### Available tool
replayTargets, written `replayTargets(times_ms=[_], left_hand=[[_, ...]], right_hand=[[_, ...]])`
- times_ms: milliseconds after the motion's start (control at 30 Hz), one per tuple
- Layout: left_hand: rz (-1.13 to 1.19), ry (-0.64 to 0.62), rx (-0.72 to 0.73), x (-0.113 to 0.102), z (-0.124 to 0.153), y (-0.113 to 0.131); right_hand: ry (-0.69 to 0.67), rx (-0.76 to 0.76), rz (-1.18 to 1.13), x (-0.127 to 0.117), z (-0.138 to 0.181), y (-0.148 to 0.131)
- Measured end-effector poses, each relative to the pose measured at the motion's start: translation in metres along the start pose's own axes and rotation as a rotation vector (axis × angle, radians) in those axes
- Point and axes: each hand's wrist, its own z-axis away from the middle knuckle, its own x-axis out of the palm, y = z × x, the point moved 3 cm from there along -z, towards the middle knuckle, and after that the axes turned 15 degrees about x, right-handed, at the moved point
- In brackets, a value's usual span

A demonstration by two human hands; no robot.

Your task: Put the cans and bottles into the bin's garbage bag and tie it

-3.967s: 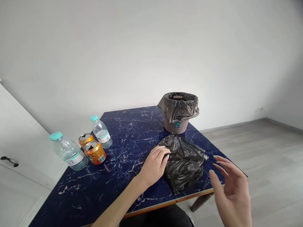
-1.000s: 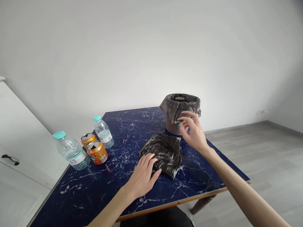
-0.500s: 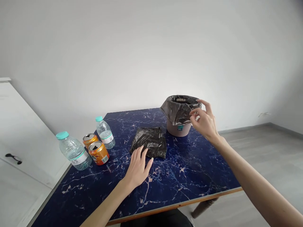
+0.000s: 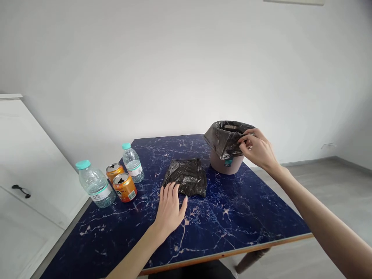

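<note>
A small trash bin stands at the far right of the table, with a black trash bag lining it and folded over its rim. My right hand is at the near right side of the rim, thumb and fingers closed on the bag's edge. A folded black plastic bag lies flat on the table left of the bin. My left hand rests flat with fingers stretched out, its fingertips at the folded bag's near left edge.
Two water bottles with teal caps, one large and one small, stand at the left. Two opened orange cans, a front one and a rear one, sit between them. A white cabinet borders the blue marbled table.
The view has shifted slightly. My right hand's fingers have closed on the lining bag's edge, where they were more spread before. My left hand stays by the folded bag.
</note>
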Motion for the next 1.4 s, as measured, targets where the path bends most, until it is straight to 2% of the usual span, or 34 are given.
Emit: replayTargets(times_ms=[167,400,533,600,633,667,700,767,800,833,867,967,1067,1233,1400], left_hand=[[0.005,0.03,-0.009,0.001,0.0,0.001],[-0.013,0.042,-0.015,0.002,-0.001,0.0],[-0.046,0.04,0.002,-0.001,-0.002,0.001],[-0.048,0.053,0.015,-0.003,-0.004,0.003],[-0.045,0.061,0.024,-0.005,-0.004,0.004],[-0.04,0.069,0.032,-0.006,-0.005,0.005],[-0.033,0.077,0.04,-0.008,-0.005,0.006],[-0.013,0.099,0.049,-0.01,-0.007,0.007],[0.002,0.112,0.046,-0.011,-0.007,0.007],[0.02,0.128,0.037,-0.012,-0.007,0.006],[0.04,0.146,0.021,-0.013,-0.007,0.005],[0.097,0.19,-0.042,-0.014,-0.006,0.0],[0.132,0.203,-0.078,-0.014,-0.005,-0.004],[0.168,0.243,-0.117,-0.015,-0.004,-0.007],[0.157,0.226,-0.095,-0.012,-0.003,-0.006]], right_hand=[[0.064,-0.032,-0.042,-0.037,0.033,0.007],[0.249,0.034,-0.045,-0.085,0.081,0.001],[0.344,0.129,-0.024,-0.101,0.11,-0.024],[0.468,0.183,-0.058,-0.108,0.13,-0.044],[0.502,0.176,-0.096,-0.11,0.141,-0.055],[0.475,0.12,-0.135,-0.107,0.151,-0.067],[0.374,0.057,-0.192,-0.101,0.159,-0.08],[-0.046,-0.084,-0.305,-0.076,0.173,-0.105],[-0.25,-0.104,-0.32,-0.059,0.179,-0.116],[-0.379,-0.104,-0.303,-0.042,0.185,-0.124],[-0.44,-0.114,-0.261,-0.025,0.189,-0.131],[-0.523,-0.15,-0.119,0.025,0.2,-0.146],[-0.561,-0.178,-0.015,0.061,0.207,-0.156],[-0.652,-0.157,0.131,0.091,0.208,-0.15],[-0.639,-0.075,0.207,0.114,0.188,-0.11]])
